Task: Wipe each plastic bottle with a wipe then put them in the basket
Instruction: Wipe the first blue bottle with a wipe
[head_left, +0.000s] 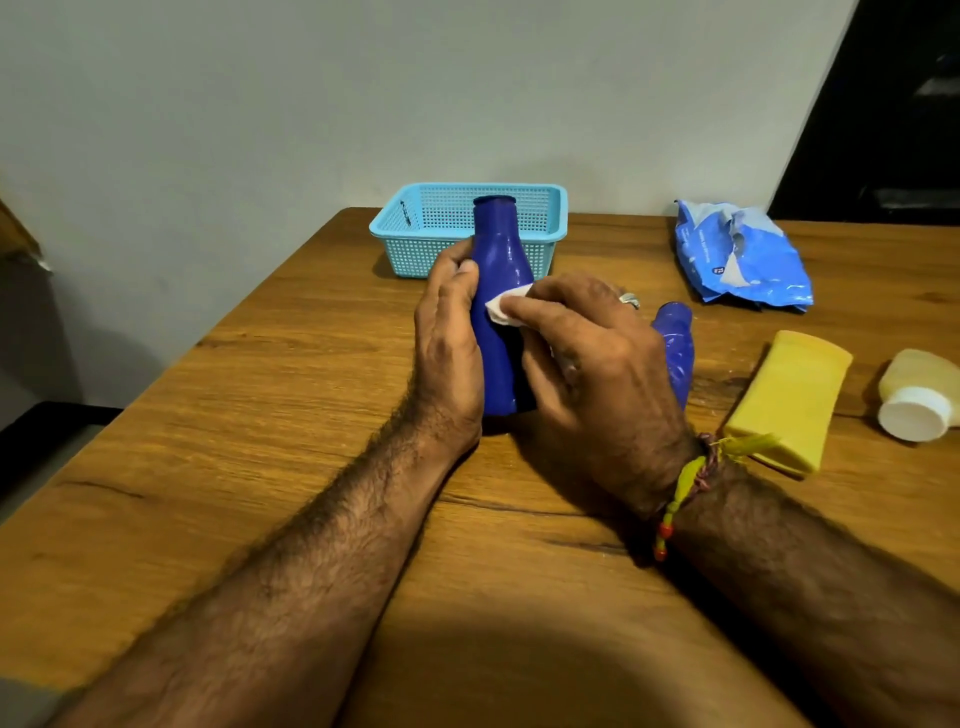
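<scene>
1. The left hand (449, 332) grips the blue bottle (498, 291) from its left side, fingers curled round the body, thumb near the shoulder.
2. The right hand (587, 358) pinches a white wipe (506, 309) between thumb and fingers and presses it against the bottle's front, about mid-height. A ring (629, 300) shows on one finger.
3. The bottle stands upright on the table (260, 415), narrow neck up — its base sits between the two hands, partly hidden by them.
4. A thread band (691, 483) with yellow tufts and red beads circles the right wrist.
5. A second blue bottle (675, 348) lies on its side just right of the right hand, partly hidden behind it.
6. Further right lies a yellow bottle (789, 395), flat on the table, and beyond it a pale bottle (919, 382) on its side with a white cap (913, 414) facing the camera.
7. The basket (545, 244) — light blue, mesh-walled — sits at the far edge of the table against the wall, just behind the held bottle; what can be seen of its inside holds nothing.
8. A crumpled blue wipe pack (743, 257) lies at the far right of the table, well apart from the basket.
</scene>
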